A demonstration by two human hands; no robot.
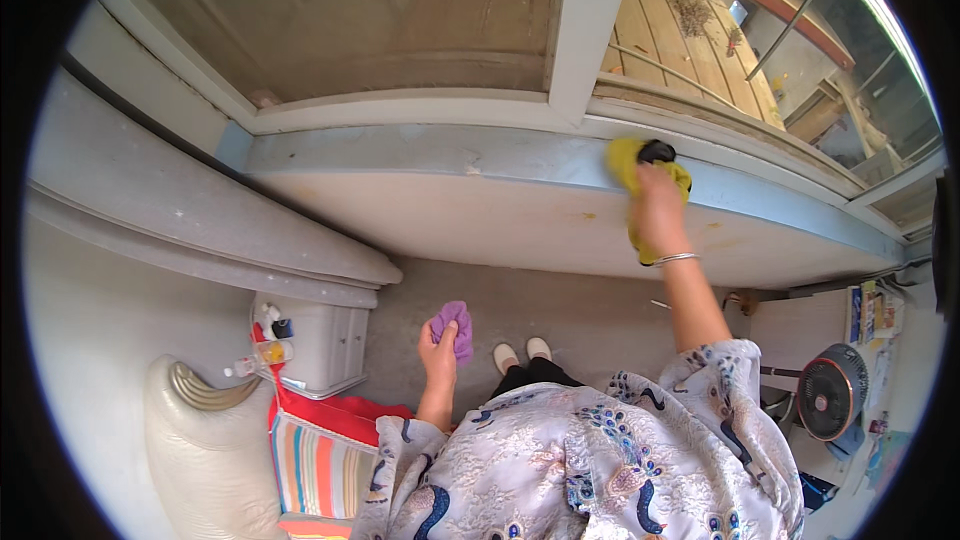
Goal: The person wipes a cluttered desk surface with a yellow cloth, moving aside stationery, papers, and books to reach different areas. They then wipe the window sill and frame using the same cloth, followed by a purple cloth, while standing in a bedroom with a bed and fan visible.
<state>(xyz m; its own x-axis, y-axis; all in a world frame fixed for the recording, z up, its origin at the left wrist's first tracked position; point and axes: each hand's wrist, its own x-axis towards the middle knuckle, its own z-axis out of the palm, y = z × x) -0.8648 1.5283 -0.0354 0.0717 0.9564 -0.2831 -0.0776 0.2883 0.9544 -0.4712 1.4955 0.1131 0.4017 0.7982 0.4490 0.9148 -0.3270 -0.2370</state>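
My right hand [660,217], with a bracelet at its wrist, is pressed down on a yellow-green and black cloth [626,161] that lies against the pale blue window sill [525,154]. The cloth and hand are slightly blurred, and part of the cloth hangs over the sill's front edge. Lower and to the left, my left hand [441,345] grips a bunched purple cloth [461,330] in mid-air above the grey floor. White window frames [589,30] rise directly behind the sill.
Grey curtains [225,195] hang at the left, above a white bedside cabinet [315,345] bearing bottles. A bed with a padded headboard [202,435] and striped bedding [322,465] is at lower left. A fan [831,394] stands right, near a cluttered shelf. Metal bars cross the window's right part.
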